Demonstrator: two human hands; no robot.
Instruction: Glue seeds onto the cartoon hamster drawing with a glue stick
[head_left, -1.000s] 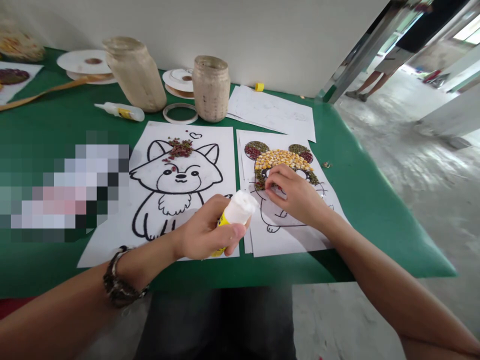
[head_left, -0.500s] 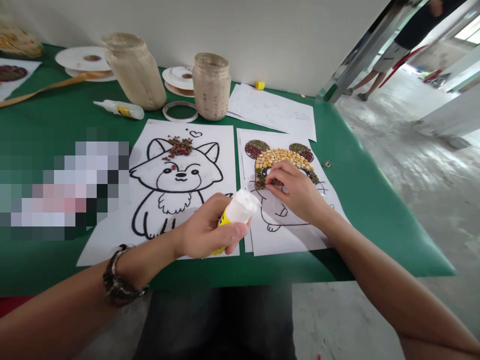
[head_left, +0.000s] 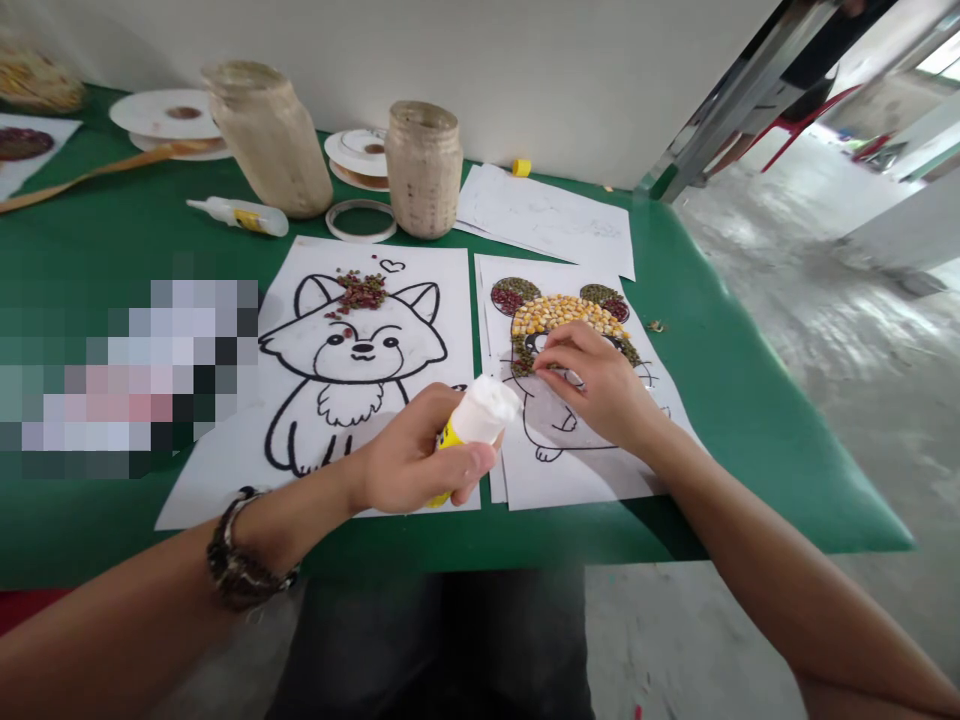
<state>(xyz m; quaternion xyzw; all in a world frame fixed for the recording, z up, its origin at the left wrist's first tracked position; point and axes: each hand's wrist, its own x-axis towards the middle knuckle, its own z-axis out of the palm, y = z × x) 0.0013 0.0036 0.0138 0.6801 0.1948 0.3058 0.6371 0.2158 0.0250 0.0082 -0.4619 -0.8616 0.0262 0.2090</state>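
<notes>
Wrapped in my left hand [head_left: 420,462] is an uncapped glue stick [head_left: 480,418], its white end pointing up and right. My right hand [head_left: 589,375] pinches its fingertips together over the face of a mouse-like drawing [head_left: 540,420]; whatever they hold is too small to make out. Yellow corn kernels [head_left: 566,314] cover that animal's forehead, and green and red beans [head_left: 517,295] fill its ears. Under and left of my left hand lies a fox drawing [head_left: 352,355], with a loose heap of red and green beans [head_left: 361,290] on its head.
Two cloudy jars [head_left: 424,175] stand at the back of the green table [head_left: 765,430]. Around them are ribbon spools [head_left: 169,115], a tape ring [head_left: 361,222], a glue bottle [head_left: 240,215], more paper sheets [head_left: 547,215] and a yellow cap [head_left: 522,168]. A blurred-out patch [head_left: 150,370] lies left.
My hands hold almost the same pose, the right one at the mouse's face. In the background, the person by the doorway has become mostly hidden behind the frame.
</notes>
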